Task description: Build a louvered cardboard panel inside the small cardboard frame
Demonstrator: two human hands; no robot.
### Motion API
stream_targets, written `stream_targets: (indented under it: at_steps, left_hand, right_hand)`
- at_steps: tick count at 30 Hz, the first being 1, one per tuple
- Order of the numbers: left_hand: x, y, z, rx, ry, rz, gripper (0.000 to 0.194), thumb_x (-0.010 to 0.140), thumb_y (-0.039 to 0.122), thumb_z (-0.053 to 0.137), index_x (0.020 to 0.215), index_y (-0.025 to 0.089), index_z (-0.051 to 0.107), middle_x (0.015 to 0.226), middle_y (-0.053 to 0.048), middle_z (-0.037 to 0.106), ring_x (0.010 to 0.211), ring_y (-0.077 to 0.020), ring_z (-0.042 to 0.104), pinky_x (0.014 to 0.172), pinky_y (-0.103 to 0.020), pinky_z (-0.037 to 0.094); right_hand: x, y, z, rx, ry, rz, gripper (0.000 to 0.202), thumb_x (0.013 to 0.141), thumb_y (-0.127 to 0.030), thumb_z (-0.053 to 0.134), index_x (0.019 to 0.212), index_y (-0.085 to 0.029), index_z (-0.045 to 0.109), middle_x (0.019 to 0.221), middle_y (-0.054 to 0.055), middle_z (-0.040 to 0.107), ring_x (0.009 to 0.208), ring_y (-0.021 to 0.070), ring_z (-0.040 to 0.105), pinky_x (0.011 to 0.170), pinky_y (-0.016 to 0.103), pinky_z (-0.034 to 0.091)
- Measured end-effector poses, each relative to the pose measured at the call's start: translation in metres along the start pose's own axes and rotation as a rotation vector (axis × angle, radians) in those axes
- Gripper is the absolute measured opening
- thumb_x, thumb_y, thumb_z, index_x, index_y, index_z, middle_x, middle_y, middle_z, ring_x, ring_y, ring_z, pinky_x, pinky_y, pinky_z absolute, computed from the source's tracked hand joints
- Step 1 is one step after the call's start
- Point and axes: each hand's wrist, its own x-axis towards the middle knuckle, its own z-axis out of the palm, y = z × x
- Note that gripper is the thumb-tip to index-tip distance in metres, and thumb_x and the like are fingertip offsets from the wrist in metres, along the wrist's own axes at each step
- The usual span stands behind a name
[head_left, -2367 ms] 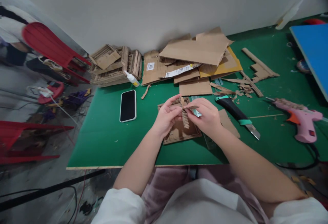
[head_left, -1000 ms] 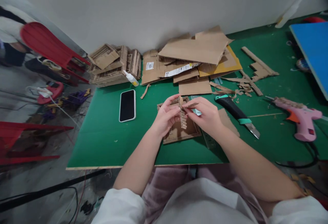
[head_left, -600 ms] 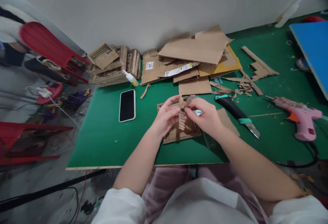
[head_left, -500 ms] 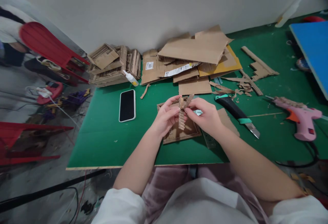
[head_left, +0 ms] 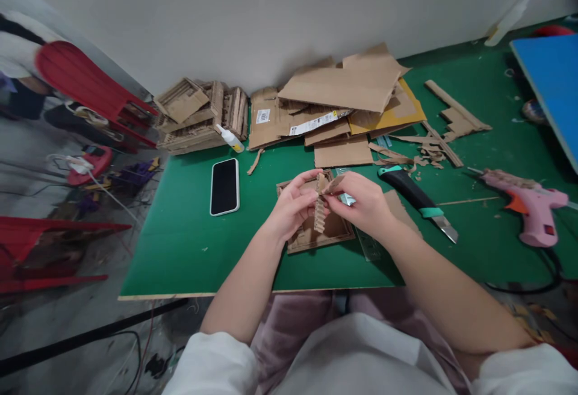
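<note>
One ridged cardboard strip (head_left: 320, 219) and one shallow cardboard tray (head_left: 321, 240) are counted. On one green tabletop (head_left: 180, 250), one phone (head_left: 224, 187), one utility knife (head_left: 414, 197), one pink glue gun (head_left: 526, 205) and two pale bottles (head_left: 232, 139) are found. One yellow envelope (head_left: 410, 106) is seen. The small cardboard scraps (head_left: 431, 153) cannot be counted.

You're in a wht top (head_left: 374, 359), loose & creased in front, w/ short wht slvs (head_left: 217, 359) leaving your forearms (head_left: 244, 280) bare; dusty-pink bottoms (head_left: 286, 326), partly hidden.

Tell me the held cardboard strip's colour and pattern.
The strip is light brown, with crosswise ridges; see the head view.
</note>
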Motion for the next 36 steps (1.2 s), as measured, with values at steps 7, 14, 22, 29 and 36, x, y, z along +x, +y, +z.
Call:
stream_targets:
  at_steps: [7,14,22,29,36]
  left_hand:
    - [0.0000,-0.0006,-0.0005,-0.027,-0.028,0.016,0.047,0.076,0.022,0.064,0.119,0.021,0.047,0.078,-0.002,0.064,0.059,-0.0123,0.064,0.057,-0.021,0.053]
    - [-0.0005,-0.0002,0.0005,0.010,-0.005,0.004,0.048,0.074,0.025,0.066,0.119,0.023,0.047,0.087,-0.003,0.065,0.058,-0.0121,0.064,0.057,-0.023,0.052]
    - [0.0008,-0.0009,0.0013,0.016,0.001,0.015,0.049,0.073,0.025,0.067,0.118,0.022,0.047,0.071,0.001,0.062,0.057,-0.0120,0.062,0.056,-0.022,0.051]
    - [0.0006,-0.0006,0.0003,0.028,0.012,0.031,0.049,0.074,0.024,0.067,0.118,0.024,0.046,0.081,-0.001,0.063,0.061,-0.0116,0.063,0.058,-0.022,0.052]
    - [0.0003,-0.0020,-0.0010,0.086,0.026,0.044,0.050,0.074,0.026,0.067,0.119,0.026,0.045,0.079,0.000,0.062,0.059,-0.0092,0.060,0.056,-0.020,0.049]
  right_hand:
    - [-0.0011,-0.0033,0.0032,-0.010,0.041,0.071,0.011,0.077,-0.016,0.058,0.069,-0.019,0.051,0.066,0.001,0.059,0.063,0.0118,0.055,0.058,0.023,0.045]
    - [0.0003,-0.0016,-0.0002,0.007,0.005,-0.001,0.005,0.080,-0.017,0.054,0.075,-0.019,0.055,0.069,0.002,0.063,0.067,0.0132,0.058,0.063,0.026,0.047]
    - [-0.0026,-0.0039,0.0061,0.039,-0.010,0.178,0.002,0.078,-0.017,0.054,0.078,-0.019,0.055,0.070,0.002,0.060,0.065,0.0114,0.057,0.055,0.021,0.050]
    - [-0.0020,-0.0016,0.0023,0.050,-0.028,0.151,0.005,0.079,-0.018,0.056,0.081,-0.019,0.060,0.077,0.003,0.065,0.071,0.0125,0.061,0.060,0.022,0.053]
    - [0.0003,-0.0015,0.0012,-0.036,0.065,-0.037,0.008,0.078,-0.012,0.056,0.081,-0.018,0.062,0.075,0.004,0.068,0.070,0.0136,0.062,0.064,0.025,0.051]
